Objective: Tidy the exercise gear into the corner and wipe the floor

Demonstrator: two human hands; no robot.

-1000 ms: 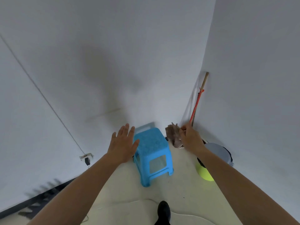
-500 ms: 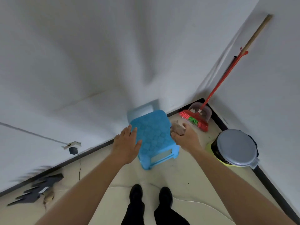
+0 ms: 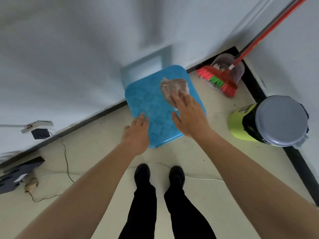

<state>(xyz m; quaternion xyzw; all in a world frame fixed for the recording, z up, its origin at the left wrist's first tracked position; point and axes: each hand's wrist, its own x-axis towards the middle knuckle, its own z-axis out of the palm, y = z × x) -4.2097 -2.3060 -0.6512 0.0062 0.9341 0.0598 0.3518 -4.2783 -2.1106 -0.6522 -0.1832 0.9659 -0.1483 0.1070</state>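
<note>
A blue plastic stool [image 3: 151, 107] stands on the pale floor against the white wall, seen from above. On its seat's far right part lies a crumpled brownish cloth [image 3: 172, 88]. My right hand [image 3: 189, 116] is spread flat over the seat, fingertips resting on the cloth's near edge. Fingers of my left hand [image 3: 136, 133] lie on the stool's near left edge, without gripping it.
A red broom [image 3: 217, 80] and a clear dustpan [image 3: 238, 69] lean in the corner. To the right stands a lime-green bin with a grey lid [image 3: 281, 119]. Black flat pieces [image 3: 19, 171] and a thin cable [image 3: 66, 163] lie at left. My black shoes [image 3: 142, 173] stand before the stool.
My head tilted down and I came closer to the stool. My right hand brought the cloth from beside the stool onto its seat and flattened out. My left hand reached the seat's edge.
</note>
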